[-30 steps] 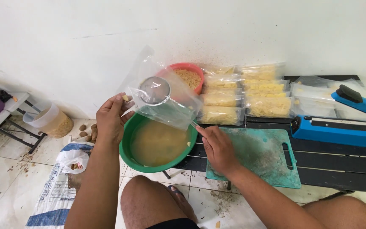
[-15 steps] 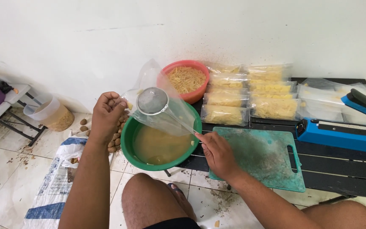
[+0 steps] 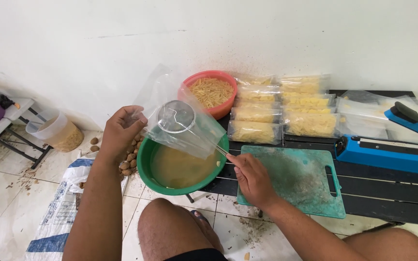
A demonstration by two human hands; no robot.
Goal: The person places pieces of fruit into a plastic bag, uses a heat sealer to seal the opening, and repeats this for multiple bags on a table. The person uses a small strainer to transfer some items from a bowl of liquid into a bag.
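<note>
Left hand (image 3: 119,133) fingers pinched on clear plastic bag (image 3: 180,123), mouth held open above green bowl (image 3: 143,162). Right hand (image 3: 252,176) fingers closed on strainer handle, wire strainer (image 3: 176,117) inside bag, likely for tipping contents in. Red bowl (image 3: 228,104) of strips behind green bowl; teal cutting board (image 3: 306,186) right.

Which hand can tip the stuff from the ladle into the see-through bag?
Probably the right hand: its fingers already grip the handle of the round metal ladle, whose bowl sits inside the clear plastic bag. The left hand pinches the bag's edge above the green plastic bowl.
</note>
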